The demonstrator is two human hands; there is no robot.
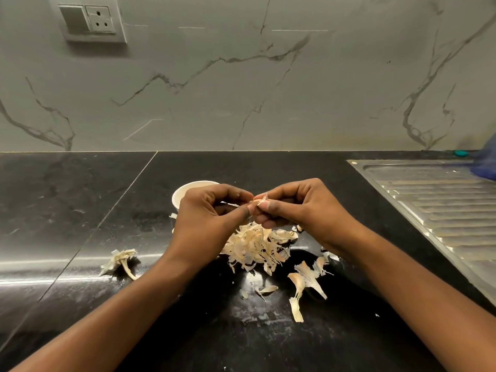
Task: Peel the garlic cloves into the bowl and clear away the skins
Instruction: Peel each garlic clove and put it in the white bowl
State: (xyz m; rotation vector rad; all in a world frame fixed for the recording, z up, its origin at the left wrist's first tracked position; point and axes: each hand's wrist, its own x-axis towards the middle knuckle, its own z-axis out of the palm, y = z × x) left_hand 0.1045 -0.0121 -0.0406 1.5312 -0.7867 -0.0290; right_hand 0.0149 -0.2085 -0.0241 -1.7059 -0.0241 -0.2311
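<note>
- Step in hand: peeling. Both hands are raised above the worktop (pixel 80 210), meeting over the pile of skins (pixel 255 245).
- Right hand (pixel 295 208): fingers curled, thumb and fingertips pinching a garlic clove (pixel 259 202). A flake of skin stands up from the clove's top.
- Left hand (pixel 212 210): fingers curled, thumb and forefinger nipped onto the same clove from the other side. Judged to be working the skin loose.
- How much skin is left on the clove: cannot tell, as the fingers cover most of it.
- Bowl (pixel 182 193): white, on the worktop just behind the left hand, which hides most of it. Contents not visible.
- Loose skins (pixel 303 280) lie scattered near the right forearm. A stem piece (pixel 120 260) lies apart to the left. The draining board (pixel 442 205) is far right.
- Progress, judged: well into the peeling, going by the pile. Clearing not begun.
- Next move calls for: pull the skin clear and let it drop on the pile, then reach forward past the left hand and drop the bare clove in the bowl.
- No unpeeled cloves made out on the worktop. If this is the last one, gathering the pile and strays follows.
</note>
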